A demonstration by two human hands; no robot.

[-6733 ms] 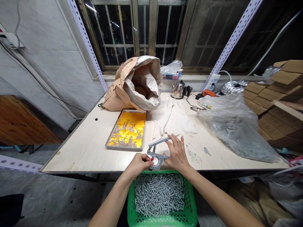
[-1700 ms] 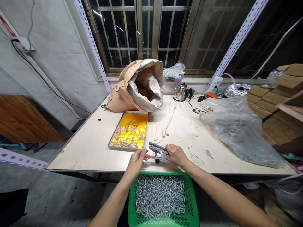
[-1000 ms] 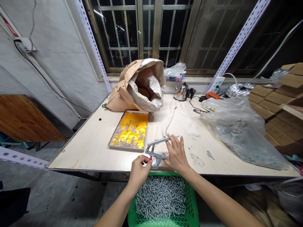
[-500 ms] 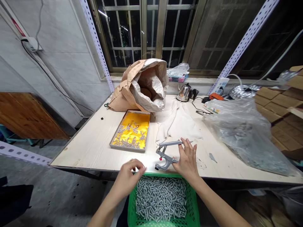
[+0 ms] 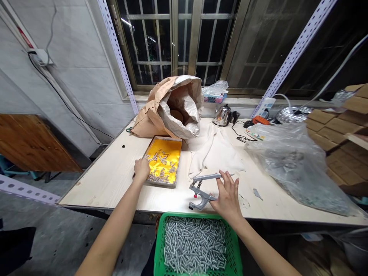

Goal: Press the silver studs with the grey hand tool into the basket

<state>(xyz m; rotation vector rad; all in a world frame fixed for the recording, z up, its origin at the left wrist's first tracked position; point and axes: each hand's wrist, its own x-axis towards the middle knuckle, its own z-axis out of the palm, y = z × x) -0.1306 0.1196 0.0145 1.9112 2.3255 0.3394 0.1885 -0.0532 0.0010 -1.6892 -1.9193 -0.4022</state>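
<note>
At the left edge of a shallow tray [image 5: 177,174] lined with yellow cloth, my left hand [image 5: 142,169] is curled with its fingertips down among small silvery metal pieces [image 5: 161,176]; what it pinches is hidden. Grey snap-fastener pliers [image 5: 202,197] with a spring and a red tip are held in my right hand [image 5: 228,195], above the table's front part. Their handles are spread apart, thumb on the lower one and fingers on the upper. Below the table edge, a green basket [image 5: 237,249] holds many small ridged metal cylinders [image 5: 195,243].
An open paper sack [image 5: 149,115] lies behind the tray. White cloth [image 5: 215,153] covers the table's middle. Farther back stands a metal kettle [image 5: 222,116]. To the right are a clear plastic bag [image 5: 296,165] and stacked cardboard boxes [image 5: 336,134]. A small grey scrap [image 5: 257,194] lies nearby.
My left hand has moved from above the basket's back rim, forward and left into the tray. My right hand and the pliers have stayed nearly in place.
</note>
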